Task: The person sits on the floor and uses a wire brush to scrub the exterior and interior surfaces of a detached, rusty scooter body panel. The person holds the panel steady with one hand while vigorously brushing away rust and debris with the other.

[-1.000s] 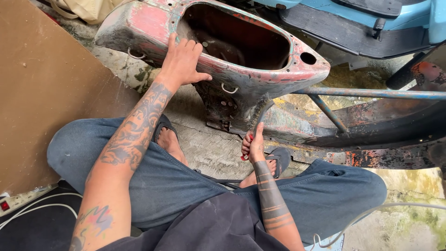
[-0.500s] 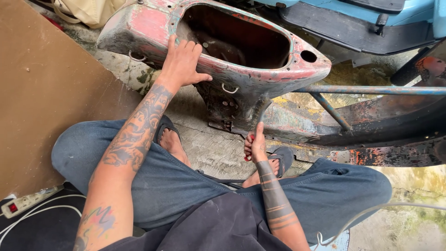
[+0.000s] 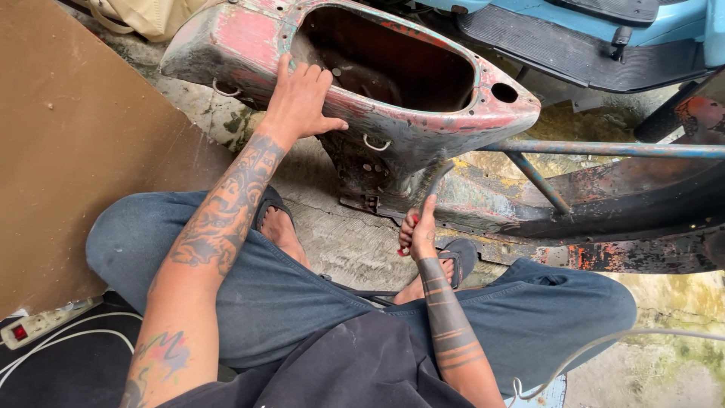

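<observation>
- Left hand (image 3: 302, 98): upper centre of frame, palm flat and fingers spread over the near rim of the shell (image 3: 362, 113); pressing, not clenched.
- Right hand (image 3: 418, 230): centre of frame, clenched around a red-handled tool (image 3: 405, 236), thumb stretched up the shaft; tip hidden where it meets the shell's lower neck.
- Shell: old scooter body, red paint worn to bare metal and rust, lying on its side across upper centre, cavity facing the camera.
- Frame tubes (image 3: 596, 149): blue-grey, running right from the shell, above a rusty curved panel (image 3: 604, 219).
- Feet (image 3: 283, 227): in sandals, toes bare, on the concrete floor (image 3: 340, 242) directly below the working point.
- Board (image 3: 68, 151): brown, left side of frame.
- Power strip (image 3: 34, 326): lower left, with white leads trailing.
- Cable (image 3: 604, 344): pale, lower right, lying across the knee.

Hazards, as judged:
- Tool slipping off flaking metal; likely cause, a poor bite on rust, sending the right hand into sharp edges at the neck.
- Shell rocking or rolling; likely cause, only one flat hand steadying it, no clamp seen.
- Cuts to left fingers; likely cause, the raw rim edge under the palm.
- Dropped tool or falling scale striking bare toes below.
- Leads snagging on a leg when shifting position.
</observation>
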